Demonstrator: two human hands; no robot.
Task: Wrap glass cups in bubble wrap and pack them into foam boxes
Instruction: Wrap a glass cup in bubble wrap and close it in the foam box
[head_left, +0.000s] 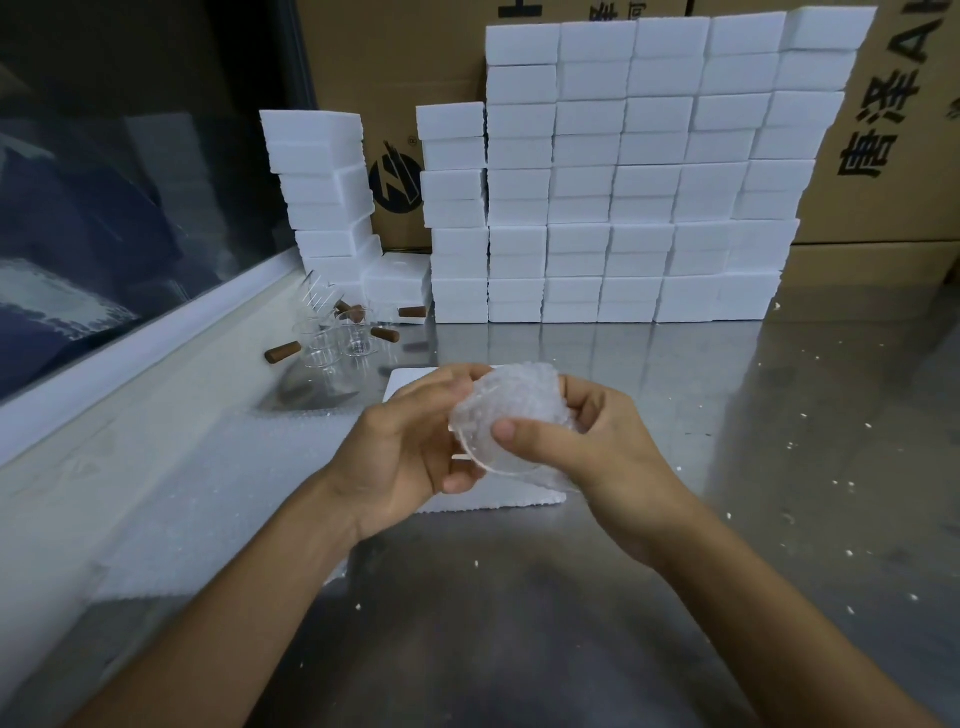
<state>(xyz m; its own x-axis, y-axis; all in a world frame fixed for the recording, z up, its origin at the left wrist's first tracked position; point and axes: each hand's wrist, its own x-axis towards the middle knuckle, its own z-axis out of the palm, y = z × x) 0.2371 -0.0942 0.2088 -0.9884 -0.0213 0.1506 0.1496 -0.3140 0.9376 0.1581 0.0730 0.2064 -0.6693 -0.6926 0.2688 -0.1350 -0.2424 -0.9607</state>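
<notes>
Just below the frame's centre, both hands hold the bubble-wrapped glass cup (511, 423) above the open foam box (415, 382), left hand (402, 452) cradling its left side, right hand (582, 449) pinching the wrap, rim tilted down-left toward the viewer.

We see both hands holding a glass cup (493, 452) wrapped in bubble wrap (511, 405) above a foam box (415, 382) on the steel counter (779, 415). Left hand (405, 447) grips its left side; right hand (587, 457) presses its thumb on the rim. Unwrapped cups (337, 343) with wooden handles stand beside stacked foam boxes (623, 182).
</notes>
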